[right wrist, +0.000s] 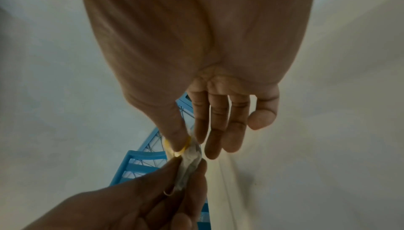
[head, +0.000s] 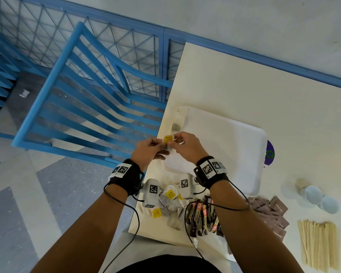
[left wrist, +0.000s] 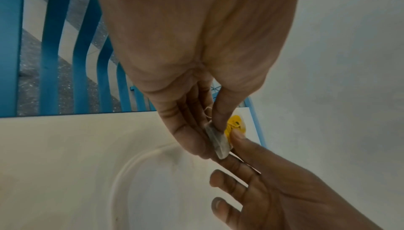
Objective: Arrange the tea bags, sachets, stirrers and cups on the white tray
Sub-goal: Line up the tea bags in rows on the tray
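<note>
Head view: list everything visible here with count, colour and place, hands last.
tray: one, white, mid-table.
held tea bag: one, yellow tag, between both hands at the tray's left edge.
placed tea bags: a few, pale, along the tray's left rim.
tea bag pile: many, near table edge.
dark sachets: many, beside the pile.
brown sachets: many, right of those.
stirrers: bundle, wooden, near right.
cups: two, white, beyond the stirrers.
chair: one, blue, left.
left hand: pinches the held tea bag.
right hand: pinches it too.
</note>
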